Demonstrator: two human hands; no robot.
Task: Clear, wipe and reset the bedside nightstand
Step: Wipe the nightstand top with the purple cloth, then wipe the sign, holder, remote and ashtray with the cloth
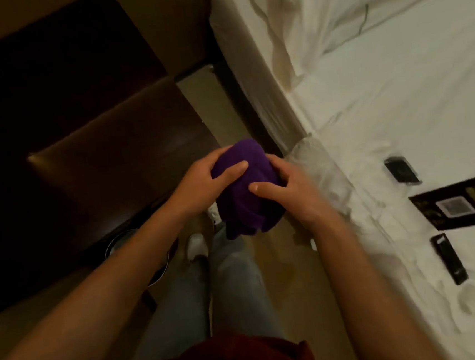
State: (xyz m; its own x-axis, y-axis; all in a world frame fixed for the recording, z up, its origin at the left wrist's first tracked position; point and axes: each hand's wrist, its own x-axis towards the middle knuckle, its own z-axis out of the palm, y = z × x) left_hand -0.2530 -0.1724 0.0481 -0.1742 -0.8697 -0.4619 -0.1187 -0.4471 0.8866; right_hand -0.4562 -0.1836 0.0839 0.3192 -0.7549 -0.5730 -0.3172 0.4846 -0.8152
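The nightstand's dark wooden surface [107, 163] appeared bare in the part that was visible, and several small things were laid out on the bed [397, 106] — a dark rectangular case [402, 170], a black printed card [464, 201] with a pale square in its middle, and a slim black device [449, 258], possibly a remote. From this the clearing was judged done; the wiping looked about to begin, and the reset was judged still to come.

A bunched purple cloth [243, 191] was held in front of the body, above the floor between nightstand and bed, not touching the surface. The left hand [201, 180] was curled over its upper left side, thumb pressed into the fabric; the right hand [287, 192] was gripping its right side — both grips were closed on the cloth.

The room was dim and warmly lit. A round metal-rimmed vessel [120, 243], perhaps a bin, was partly hidden beneath the left forearm by the nightstand's near corner. White rumpled bedding was seen to the right, and jeans and a pale shoe [196, 246] below.
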